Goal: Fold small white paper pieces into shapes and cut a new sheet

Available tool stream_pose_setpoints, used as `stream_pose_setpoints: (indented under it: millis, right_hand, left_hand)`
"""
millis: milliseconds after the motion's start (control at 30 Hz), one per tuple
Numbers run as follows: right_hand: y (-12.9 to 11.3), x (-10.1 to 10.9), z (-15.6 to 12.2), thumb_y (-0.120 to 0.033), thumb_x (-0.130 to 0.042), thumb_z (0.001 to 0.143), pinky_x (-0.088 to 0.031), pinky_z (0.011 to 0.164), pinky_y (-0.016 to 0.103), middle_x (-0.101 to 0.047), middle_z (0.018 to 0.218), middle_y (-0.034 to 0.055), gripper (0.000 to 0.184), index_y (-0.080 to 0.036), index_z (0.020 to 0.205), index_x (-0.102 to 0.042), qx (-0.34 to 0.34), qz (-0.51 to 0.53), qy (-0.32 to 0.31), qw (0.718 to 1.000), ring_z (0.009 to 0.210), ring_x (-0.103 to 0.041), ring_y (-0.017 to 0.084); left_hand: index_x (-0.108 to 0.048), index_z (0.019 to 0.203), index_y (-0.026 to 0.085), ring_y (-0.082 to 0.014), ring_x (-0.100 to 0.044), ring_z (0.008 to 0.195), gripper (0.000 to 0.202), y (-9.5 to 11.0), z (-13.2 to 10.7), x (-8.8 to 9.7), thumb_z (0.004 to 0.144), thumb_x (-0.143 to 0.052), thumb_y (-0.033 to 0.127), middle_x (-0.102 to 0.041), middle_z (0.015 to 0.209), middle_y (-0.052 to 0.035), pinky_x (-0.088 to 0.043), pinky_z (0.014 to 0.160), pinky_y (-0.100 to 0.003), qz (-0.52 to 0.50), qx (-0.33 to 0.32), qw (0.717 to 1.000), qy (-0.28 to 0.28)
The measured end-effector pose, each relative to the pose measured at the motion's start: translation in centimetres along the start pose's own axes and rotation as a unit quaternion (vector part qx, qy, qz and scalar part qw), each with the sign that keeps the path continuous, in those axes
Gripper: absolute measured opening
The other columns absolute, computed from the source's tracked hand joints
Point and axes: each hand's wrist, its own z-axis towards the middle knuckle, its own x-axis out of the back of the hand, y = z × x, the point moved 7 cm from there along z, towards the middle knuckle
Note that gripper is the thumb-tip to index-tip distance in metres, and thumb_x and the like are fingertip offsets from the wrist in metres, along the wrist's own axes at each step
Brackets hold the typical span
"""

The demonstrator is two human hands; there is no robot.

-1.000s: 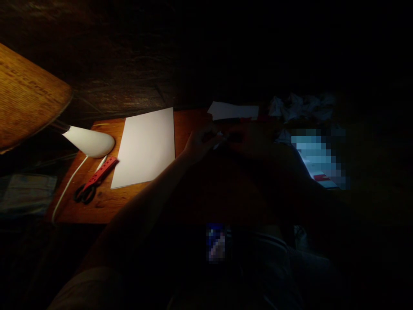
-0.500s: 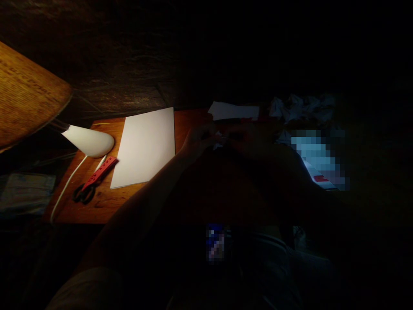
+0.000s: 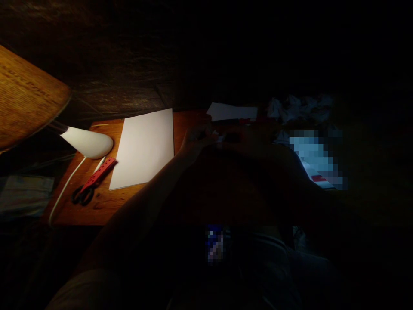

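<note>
A small white piece of folded paper [image 3: 219, 137] is held up over the middle of the table. My left hand [image 3: 199, 137] pinches it from the left, fingers closed. From the right, my right hand [image 3: 240, 141] grips the same paper, though that hand lies in deep shadow and its fingers show only faintly. The paper's exact shape is too dark and small to make out. Beyond my hands lies a flat white paper piece [image 3: 232, 112]. A stack of white paper sheets [image 3: 145, 148] lies left of my left forearm, brightly lit.
A lamp with a white base [image 3: 90, 143] and a brown shade [image 3: 29, 94] stands at left. Scissors with black handles and a red blade cover [image 3: 98, 174] lie beside it on the wooden table [image 3: 106, 211]. Several crumpled or folded white papers [image 3: 293, 107] and a blurred bright screen [image 3: 312, 150] are at right.
The small paper has shifted a little between my fingers, and my right hand has changed its hold slightly. The whole view has moved very slightly. Other things lie as before.
</note>
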Motion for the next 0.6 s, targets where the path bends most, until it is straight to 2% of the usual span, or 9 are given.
stream_pose_setpoints:
  millis: [100, 200, 333, 467, 600]
  right_hand:
    - [0.38, -0.08, 0.00, -0.068, -0.098, 0.072, -0.053, 0.071, 0.032, -0.079, 0.086, 0.0045, 0.053, -0.020, 0.079, -0.077, -0.001, -0.022, 0.009, 1.000, 0.081, -0.069, 0.021]
    - [0.60, -0.20, 0.02, -0.066, -0.097, 0.074, -0.049, 0.066, 0.031, -0.076, 0.079, 0.0034, 0.050, -0.020, 0.076, -0.076, -0.002, -0.036, 0.013, 0.999, 0.073, -0.065, 0.018]
    - [0.47, -0.25, 0.08, -0.056, -0.096, 0.075, -0.052, 0.070, 0.032, -0.075, 0.080, 0.0025, 0.042, -0.021, 0.073, -0.074, 0.009, -0.004, 0.023, 1.000, 0.077, -0.066, 0.019]
    - [0.57, -0.68, 0.07, -0.044, -0.096, 0.073, -0.054, 0.072, 0.032, -0.074, 0.082, 0.0022, 0.032, -0.021, 0.075, -0.074, -0.009, 0.035, 0.006, 0.999, 0.080, -0.066, 0.020]
    - [0.41, -0.86, 0.02, -0.045, -0.096, 0.076, -0.055, 0.073, 0.033, -0.074, 0.083, 0.0025, 0.032, -0.021, 0.078, -0.075, 0.003, 0.035, 0.006, 0.999, 0.082, -0.066, 0.020]
  left_hand:
    - [-0.048, 0.061, 0.022, -0.0114, -0.044, 0.061, 0.071, 0.04, 0.04, 0.10, 0.081, -0.097, 0.069, -0.045, 0.066, 0.0031, -0.041, 0.057, -0.030, 0.003, -0.008, 1.000, 0.012]
    - [-0.047, 0.062, 0.022, -0.0113, -0.044, 0.061, 0.071, -0.05, 0.08, 0.05, 0.081, -0.098, 0.067, -0.045, 0.067, 0.0034, -0.041, 0.057, -0.030, -0.002, -0.010, 1.000, 0.010]
    - [-0.048, 0.061, 0.021, -0.0111, -0.046, 0.061, 0.069, 0.05, 0.01, -0.17, 0.083, -0.097, 0.065, -0.045, 0.068, 0.0032, -0.041, 0.057, -0.031, -0.001, -0.010, 1.000, 0.001]
    - [-0.048, 0.061, 0.021, -0.0111, -0.046, 0.062, 0.069, 0.06, -0.07, -0.43, 0.081, -0.098, 0.065, -0.045, 0.068, 0.0031, -0.041, 0.057, -0.030, -0.012, 0.003, 1.000, -0.005]
    - [-0.046, 0.063, 0.021, -0.0111, -0.045, 0.062, 0.069, -0.26, 0.03, -0.27, 0.082, -0.098, 0.064, -0.046, 0.069, 0.0033, -0.041, 0.057, -0.029, -0.018, 0.004, 1.000, -0.002]
